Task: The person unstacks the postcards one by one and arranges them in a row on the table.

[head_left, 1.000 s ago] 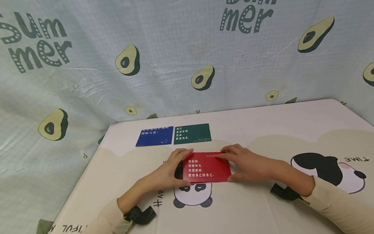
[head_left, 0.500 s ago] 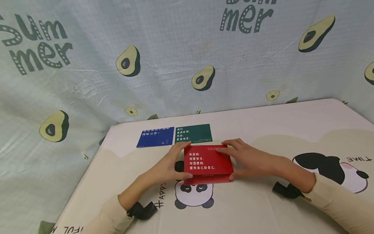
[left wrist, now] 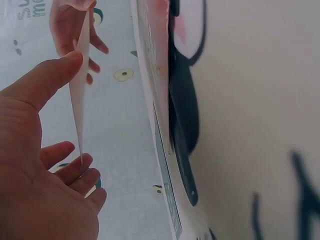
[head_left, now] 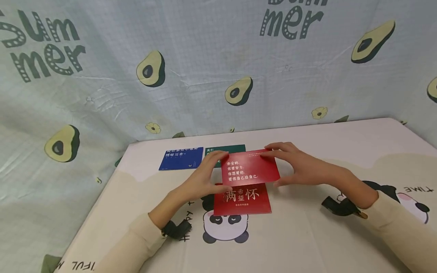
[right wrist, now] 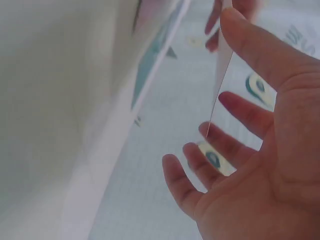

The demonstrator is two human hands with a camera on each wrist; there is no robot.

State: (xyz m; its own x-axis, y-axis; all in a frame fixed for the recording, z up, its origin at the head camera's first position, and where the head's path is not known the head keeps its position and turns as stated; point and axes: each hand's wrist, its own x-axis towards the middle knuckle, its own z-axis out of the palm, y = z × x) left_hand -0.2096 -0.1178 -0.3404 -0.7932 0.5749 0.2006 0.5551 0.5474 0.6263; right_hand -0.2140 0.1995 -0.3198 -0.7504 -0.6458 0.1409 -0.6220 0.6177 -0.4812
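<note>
A red card (head_left: pixel 250 167) with white Chinese writing is held up off the table between both hands. My left hand (head_left: pixel 203 176) grips its left end, thumb at the near edge and fingers at the far edge. At the other end my right hand (head_left: pixel 304 165) holds it the same way. In the left wrist view the raised card (left wrist: pixel 79 105) appears edge-on, and the right wrist view shows its thin side (right wrist: pixel 222 65) between thumb and fingers. Below it, a second red card (head_left: pixel 242 203) with larger characters lies on the table, its far part hidden.
A blue card (head_left: pixel 181 158) lies flat at the back left. Beside it is a green card (head_left: pixel 225 148), partly covered by the raised card and left hand. The pale tablecloth (head_left: pixel 290 235) carries panda prints; a curtain (head_left: pixel 191 94) with avocados hangs behind the table.
Both hands have lifted the upper red card and carried it away from the person and slightly right. This uncovers the second red card, which stays in place.
</note>
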